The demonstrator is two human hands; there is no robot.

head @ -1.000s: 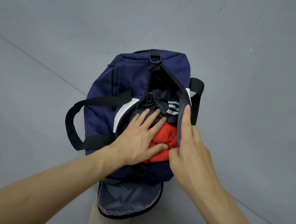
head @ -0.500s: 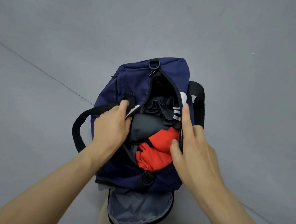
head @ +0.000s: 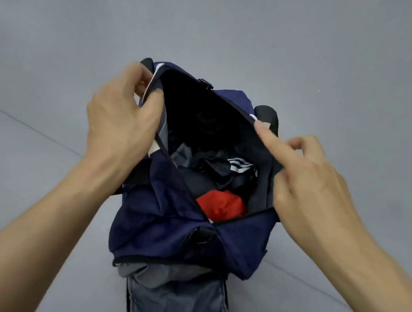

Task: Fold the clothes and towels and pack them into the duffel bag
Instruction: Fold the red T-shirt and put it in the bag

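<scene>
Though open, duffel bag (head: 155,208) on grey floor (head: 313,38).

duffel bag (head: 156,220): frame centre, on floor (head: 338,37)
clothes (head: 216,174): inside the bag
left hand (head: 122,118): on opening's left edge
right hand (head: 309,180): on opening's right edge

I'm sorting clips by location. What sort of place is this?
Probably an indoor room or studio, though little shows: a smooth grey floor, one thin seam running across it, and the bag sitting directly on it.
</scene>
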